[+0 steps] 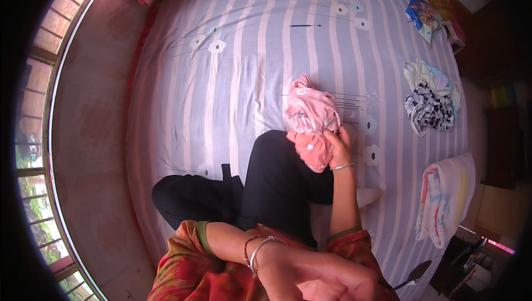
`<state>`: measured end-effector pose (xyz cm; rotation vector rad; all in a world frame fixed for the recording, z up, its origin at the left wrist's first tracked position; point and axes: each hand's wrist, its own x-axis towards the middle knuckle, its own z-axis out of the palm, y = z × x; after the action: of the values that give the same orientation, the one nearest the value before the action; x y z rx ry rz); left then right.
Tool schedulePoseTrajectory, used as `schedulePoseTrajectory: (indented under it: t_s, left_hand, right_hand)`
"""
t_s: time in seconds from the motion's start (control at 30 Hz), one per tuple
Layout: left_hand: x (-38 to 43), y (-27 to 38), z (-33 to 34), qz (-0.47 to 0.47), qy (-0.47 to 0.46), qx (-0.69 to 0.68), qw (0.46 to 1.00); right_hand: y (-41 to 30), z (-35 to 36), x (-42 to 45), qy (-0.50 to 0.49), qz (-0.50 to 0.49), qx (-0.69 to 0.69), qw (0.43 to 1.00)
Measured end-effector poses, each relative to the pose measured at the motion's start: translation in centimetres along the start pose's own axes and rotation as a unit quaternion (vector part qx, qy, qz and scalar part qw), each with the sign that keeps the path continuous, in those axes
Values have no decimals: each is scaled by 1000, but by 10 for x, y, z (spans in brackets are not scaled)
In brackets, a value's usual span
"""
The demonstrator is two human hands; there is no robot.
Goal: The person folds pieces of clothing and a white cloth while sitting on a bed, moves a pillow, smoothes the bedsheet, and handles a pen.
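Observation:
A crumpled pink cloth garment with small white marks point(314, 109) lies on the striped bed sheet point(249, 93), partly over my raised knee in black trousers. My right hand point(338, 143) grips its lower right edge between thumb and fingers, a silver bangle at the wrist. Close to the camera, at the bottom, my left hand point(320, 274) reaches across my body in front of my chest, a bangle and a reddish bracelet on its wrist. Its fingers are partly cut off by the frame, and whether it holds anything does not show.
Along the bed's right side lie a black-and-white patterned cloth point(430, 107), a folded quilted blanket point(444, 201) and a blue printed garment point(424, 16). A thin dark pen-like stick point(301, 25) lies farther up the sheet. A barred window point(33, 155) is at left.

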<state>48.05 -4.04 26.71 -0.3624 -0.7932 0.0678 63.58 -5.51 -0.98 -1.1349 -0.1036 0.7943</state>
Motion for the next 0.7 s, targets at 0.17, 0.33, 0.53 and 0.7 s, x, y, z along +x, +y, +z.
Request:
schedulePoseTrajectory:
  t_s: [0.17,0.33,0.53,0.7]
  left_hand:
    - [-34,68,40,-213,3,-45,976]
    - [-84,132,65,28,289,664,689]
    - [-158,183,76,57,459,690,557]
    - [-198,201,81,152,457,541,689]
  right_hand:
    - [-51,79,-54,-148,8,82,986]
    - [-56,114,-83,-198,22,155,968]
    - [-42,160,-105,-235,42,159,958]
    - [-24,204,-101,-247,31,33,968]
